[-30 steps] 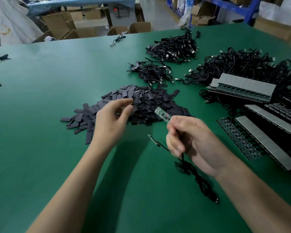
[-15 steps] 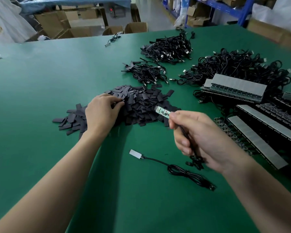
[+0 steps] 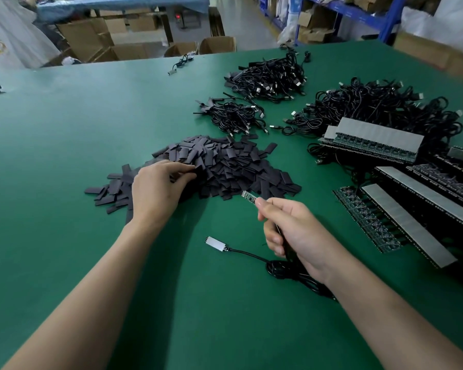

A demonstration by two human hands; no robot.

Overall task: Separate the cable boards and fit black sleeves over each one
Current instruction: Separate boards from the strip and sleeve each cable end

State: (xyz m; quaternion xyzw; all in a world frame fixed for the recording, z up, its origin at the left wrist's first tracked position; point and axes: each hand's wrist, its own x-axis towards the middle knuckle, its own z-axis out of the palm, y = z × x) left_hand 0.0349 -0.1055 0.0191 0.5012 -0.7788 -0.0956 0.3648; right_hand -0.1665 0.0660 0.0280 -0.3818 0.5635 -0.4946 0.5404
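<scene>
A heap of flat black sleeves (image 3: 225, 166) lies mid-table. My left hand (image 3: 155, 188) rests on the heap's left side, its fingertips pinching one black sleeve (image 3: 195, 170). My right hand (image 3: 292, 231) grips a small green cable board (image 3: 249, 196) by its cable, the board's tip pointing up-left toward the heap. A second cable board (image 3: 216, 243), with its black cable (image 3: 278, 268) coiled, lies on the green table (image 3: 64, 156) between my arms.
Strips of joined boards (image 3: 372, 222) with grey backing sit at the right, another strip (image 3: 372, 140) behind them. Piles of black cables (image 3: 267, 78), (image 3: 233, 116), (image 3: 385, 105) lie at the back. Cardboard boxes and blue shelving stand beyond the table.
The second cable board now lies on the table. My left hand has settled on the heap and closed its fingertips on a sleeve. My right hand holds steady with its board.
</scene>
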